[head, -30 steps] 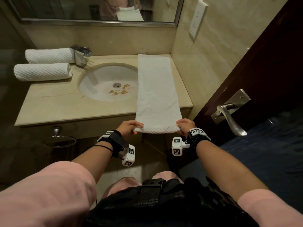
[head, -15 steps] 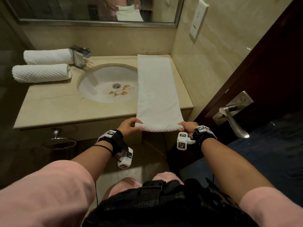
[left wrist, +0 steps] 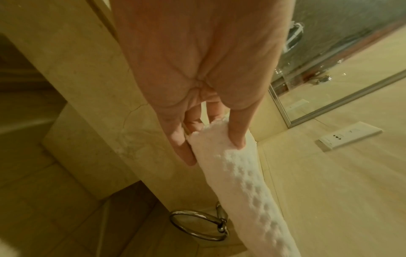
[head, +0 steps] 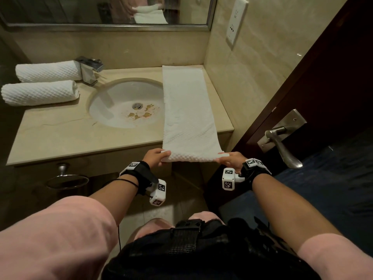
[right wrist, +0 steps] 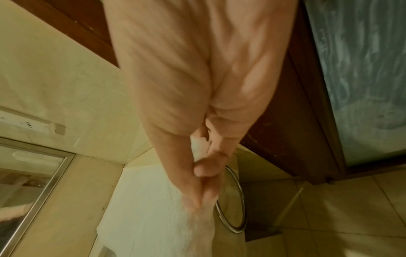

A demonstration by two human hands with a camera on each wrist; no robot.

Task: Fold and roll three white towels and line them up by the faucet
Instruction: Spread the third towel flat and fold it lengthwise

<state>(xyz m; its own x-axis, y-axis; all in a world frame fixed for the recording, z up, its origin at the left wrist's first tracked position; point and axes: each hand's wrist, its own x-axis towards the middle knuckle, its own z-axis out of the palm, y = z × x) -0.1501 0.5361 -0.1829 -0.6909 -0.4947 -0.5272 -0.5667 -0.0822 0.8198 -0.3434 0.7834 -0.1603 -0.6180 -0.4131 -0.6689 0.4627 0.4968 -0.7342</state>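
1. Towel strip (head: 187,110): folded long, lies flat on the surface (head: 60,134) right of the sink (head: 113,110); near end overhangs the front edge.
2. Left hand (head: 154,157) pinches the near-left corner.
3. Right hand (head: 232,160) pinches the near-right corner.
4. Two rolled towels (head: 40,92) lie left of the faucet (head: 89,70).

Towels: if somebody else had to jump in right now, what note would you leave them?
Left hand pinches the near left corner of the flat towel; right hand pinches the near right corner.
The flat towel lies folded in a long strip on the counter, right of the sink, its near end lifted off the edge.
Done: two rolled towels lie left of the faucet.
Left: roll this strip and set it beside them.
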